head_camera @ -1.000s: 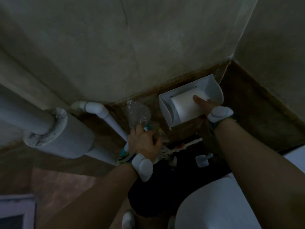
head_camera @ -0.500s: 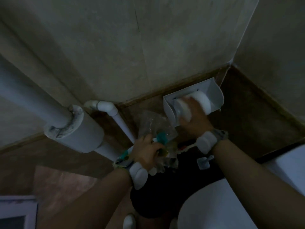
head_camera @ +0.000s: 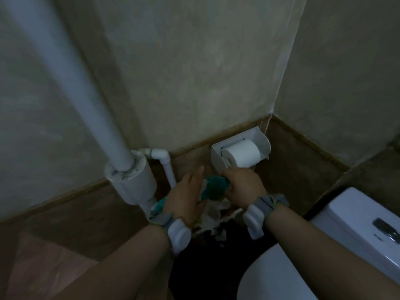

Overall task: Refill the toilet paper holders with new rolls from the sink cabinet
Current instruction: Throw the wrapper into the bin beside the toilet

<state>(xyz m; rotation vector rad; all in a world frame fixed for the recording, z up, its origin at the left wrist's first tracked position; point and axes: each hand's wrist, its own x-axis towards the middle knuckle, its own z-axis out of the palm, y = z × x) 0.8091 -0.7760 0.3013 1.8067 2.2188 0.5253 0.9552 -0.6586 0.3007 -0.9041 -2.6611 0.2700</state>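
- Your right hand [head_camera: 244, 187] sits just below the toilet paper holder [head_camera: 263, 138], its fingers curled onto a crumpled teal-and-clear plastic wrapper [head_camera: 216, 188].
- Your left hand [head_camera: 186, 195] is on the wrapper's other side, palm against it, fingers fairly straight and only loosely bent; the 2 hands have the wrapper pressed between them.
- You can see 1 white toilet paper roll [head_camera: 242, 155] in the holder, full and cleanly wound, lying sideways with its round end facing left.
- That holder is a white plastic box fixed low on the wall near the corner, with a hood curving over the right end.
- Relative to your hands, the roll lies above and slightly right, close to your right knuckles but not touching them.
- Below your hands, crumpled paper scraps [head_camera: 213, 217] lie over something dark.
- White pipe [head_camera: 71, 79] stands to your left; the toilet tank [head_camera: 359, 226] is at your right.
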